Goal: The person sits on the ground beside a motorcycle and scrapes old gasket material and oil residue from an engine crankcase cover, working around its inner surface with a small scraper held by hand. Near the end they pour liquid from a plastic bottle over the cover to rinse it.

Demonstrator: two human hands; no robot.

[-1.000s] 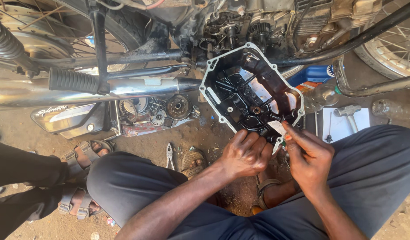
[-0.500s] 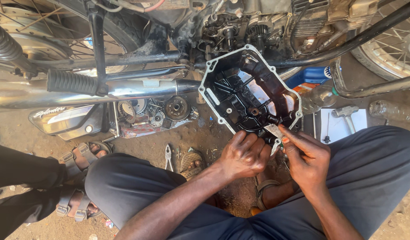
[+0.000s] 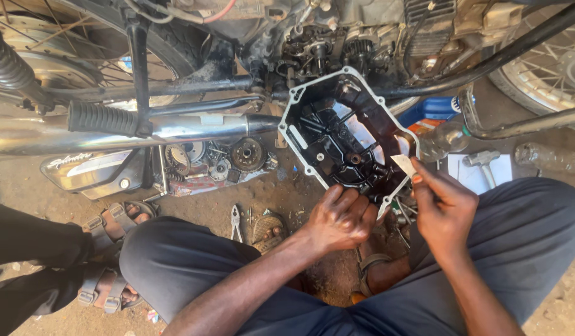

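The oily black engine cover [image 3: 348, 134], edged by a pale gasket rim with bolt holes, tilts open-side up at about 12 o'clock from the person's lap. The left hand [image 3: 340, 219] has its fingers clenched on the cover's lower edge, while the right hand [image 3: 442, 211] pinches a small pale blade [image 3: 404, 164] against the rim at 3 o'clock. Farther off, loose gears [image 3: 247, 154] lie on the ground under the motorcycle [image 3: 337, 37].

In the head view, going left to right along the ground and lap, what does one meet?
Sandalled foot → pliers → left hand gripping the engine cover → right hand holding a pale scraper piece → hammer on white paper → clear bottle.
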